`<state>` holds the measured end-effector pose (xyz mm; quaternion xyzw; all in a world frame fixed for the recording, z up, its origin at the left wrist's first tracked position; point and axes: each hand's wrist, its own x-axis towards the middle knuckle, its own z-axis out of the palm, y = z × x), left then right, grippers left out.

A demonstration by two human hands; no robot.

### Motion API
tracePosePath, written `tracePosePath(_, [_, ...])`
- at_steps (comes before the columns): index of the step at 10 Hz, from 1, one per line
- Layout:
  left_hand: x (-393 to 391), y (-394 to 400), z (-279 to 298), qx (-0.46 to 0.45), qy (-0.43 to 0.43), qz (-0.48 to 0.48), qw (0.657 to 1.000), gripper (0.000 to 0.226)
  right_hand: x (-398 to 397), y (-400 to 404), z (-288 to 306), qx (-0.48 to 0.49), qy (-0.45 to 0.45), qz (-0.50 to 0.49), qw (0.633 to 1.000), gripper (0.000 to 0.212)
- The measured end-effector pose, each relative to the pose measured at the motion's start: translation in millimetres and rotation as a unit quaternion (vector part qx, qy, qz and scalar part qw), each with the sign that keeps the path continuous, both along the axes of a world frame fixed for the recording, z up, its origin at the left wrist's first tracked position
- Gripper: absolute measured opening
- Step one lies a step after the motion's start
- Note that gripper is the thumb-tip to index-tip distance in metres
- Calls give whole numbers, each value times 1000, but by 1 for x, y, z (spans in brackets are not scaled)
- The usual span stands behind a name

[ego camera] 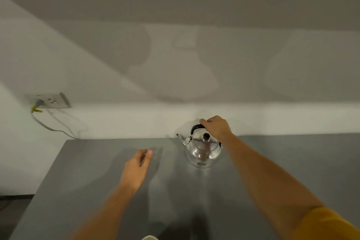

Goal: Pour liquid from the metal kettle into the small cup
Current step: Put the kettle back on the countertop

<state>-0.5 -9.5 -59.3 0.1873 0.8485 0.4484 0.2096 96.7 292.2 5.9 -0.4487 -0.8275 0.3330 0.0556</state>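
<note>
Grey tabletop (97, 191) fills the lower view; its far edge meets a pale wall, its left edge runs down toward us. We note a wall socket (51, 100) beyond the far left corner, with a cable (48, 126) trailing from it.

Metal kettle (202, 151) stands upright near the far edge, right of the middle, lid on, spout (181, 139) pointing left. That heading suits a pour toward the left side, we judge.

Right hand (216, 127) reaches over the kettle, fingers curled shut around the black handle (196, 127) at its top. The kettle appears to sit on the surface, not yet lifted.

Left hand (136, 167) lies near the middle of the tabletop, fingers bent narrowly as if around something small. Between thumb and fingers we make out only a faint clear outline, which may be the small cup, likely being steadied; we cannot tell for certain.

At the near edge a pale rounded rim (149, 237) is cut off by the frame; unidentified. Liquid level in the kettle is hidden.
</note>
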Motion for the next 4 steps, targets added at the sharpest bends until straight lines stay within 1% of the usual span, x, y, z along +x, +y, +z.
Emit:
tracePosePath(1, [-1, -2, -3, -6, 4, 5, 1000, 43, -3, 3, -3, 5, 3, 20, 1000, 52])
tracePosePath(2, [1, -4, -3, -9, 12, 7, 1000, 43, 0, 2, 0, 15, 7, 39, 999, 50])
tracePosePath(3, [3, -6, 3, -10, 18, -1, 1000, 43, 6, 0, 7, 50, 15, 65, 997, 42])
tracePosePath(4, [11, -8, 17, -2, 25, -3, 1000, 44, 14, -13, 23, 111, 24, 87, 990, 34])
